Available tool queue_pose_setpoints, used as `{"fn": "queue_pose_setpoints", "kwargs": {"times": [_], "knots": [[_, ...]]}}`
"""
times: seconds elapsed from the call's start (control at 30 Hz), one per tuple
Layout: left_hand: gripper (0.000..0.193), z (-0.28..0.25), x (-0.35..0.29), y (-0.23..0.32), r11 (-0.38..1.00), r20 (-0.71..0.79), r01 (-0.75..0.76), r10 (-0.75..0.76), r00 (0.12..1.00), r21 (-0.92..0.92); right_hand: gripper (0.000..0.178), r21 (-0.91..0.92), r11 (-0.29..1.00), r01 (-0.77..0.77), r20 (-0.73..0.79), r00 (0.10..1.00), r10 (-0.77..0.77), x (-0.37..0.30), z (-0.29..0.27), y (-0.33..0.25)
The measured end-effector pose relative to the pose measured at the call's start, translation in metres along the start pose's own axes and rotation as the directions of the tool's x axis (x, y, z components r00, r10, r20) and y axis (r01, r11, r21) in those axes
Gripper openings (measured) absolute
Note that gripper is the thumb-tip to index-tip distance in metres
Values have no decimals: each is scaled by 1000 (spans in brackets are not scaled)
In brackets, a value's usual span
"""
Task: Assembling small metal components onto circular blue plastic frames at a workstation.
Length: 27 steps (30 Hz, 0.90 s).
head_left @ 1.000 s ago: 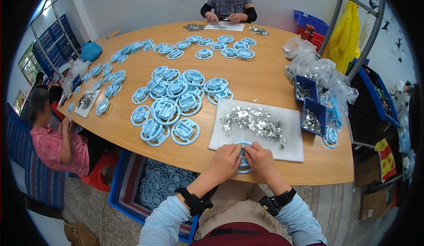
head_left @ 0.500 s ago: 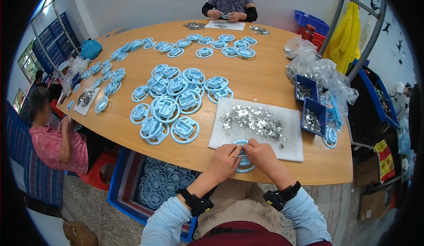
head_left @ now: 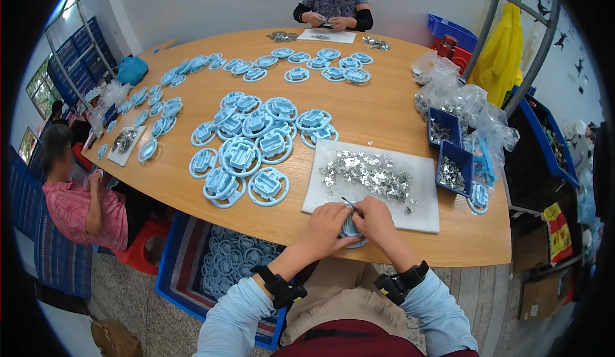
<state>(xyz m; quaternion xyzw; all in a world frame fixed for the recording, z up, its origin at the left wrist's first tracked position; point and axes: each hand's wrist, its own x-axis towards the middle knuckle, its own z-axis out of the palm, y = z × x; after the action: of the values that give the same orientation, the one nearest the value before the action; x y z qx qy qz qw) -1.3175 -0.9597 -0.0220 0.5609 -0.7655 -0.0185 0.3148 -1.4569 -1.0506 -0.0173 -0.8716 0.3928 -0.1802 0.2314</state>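
At the table's near edge my left hand (head_left: pixel 326 225) is closed on a light-blue round plastic part (head_left: pixel 350 230), steadying it from the left. My right hand (head_left: pixel 374 220) pinches a thin, dark-tipped tool (head_left: pixel 352 205) above that part; its exact kind is too small to make out. Both hands cover much of the round part. Just beyond them lies a white foam pad (head_left: pixel 419 215), with a heap of small silvery metal pieces (head_left: pixel 365 172) spread over it. Left of the pad several more light-blue round parts (head_left: pixel 240 155) are piled on the table.
Two blue bins (head_left: pixel 453 172) of metal pieces stand right of the pad, beside clear plastic bags (head_left: pixel 471 104). Below the table's left edge sits a blue crate (head_left: pixel 186 280) of round parts. Two people work across the table (head_left: pixel 384 113) and at its left.
My right hand has turned, and the tool now points up and away to the left instead of lying crosswise. My left hand has shifted slightly, its fingers more stretched over the round part.
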Motion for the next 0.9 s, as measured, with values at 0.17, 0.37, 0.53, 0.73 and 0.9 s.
{"fn": "queue_pose_setpoints", "kwargs": {"times": [0.17, 0.37, 0.53, 0.73, 0.9], "knots": [[67, 16, -5, -7, 982, -96, 141, -154, 983, -123, 27, 143, 990, -13, -193, 980, 41, -16, -6, 4], [66, 20, -4, -4, 958, -128, 186, -217, 968, -217, 31, 314, 949, -36, -217, 970, 108, -26, -5, 3], [65, 20, -6, 0, 965, -157, 203, -229, 961, -164, 33, 271, 962, 43, -269, 963, 33, -24, 0, -4], [64, 21, -8, -1, 965, -152, 224, -244, 958, -135, 41, 73, 997, -22, -241, 970, 39, -35, -2, -15], [62, 23, -8, -1, 967, -173, 224, -242, 955, -120, 50, -241, 967, 82, 41, 996, -74, -60, -14, -26]]}}
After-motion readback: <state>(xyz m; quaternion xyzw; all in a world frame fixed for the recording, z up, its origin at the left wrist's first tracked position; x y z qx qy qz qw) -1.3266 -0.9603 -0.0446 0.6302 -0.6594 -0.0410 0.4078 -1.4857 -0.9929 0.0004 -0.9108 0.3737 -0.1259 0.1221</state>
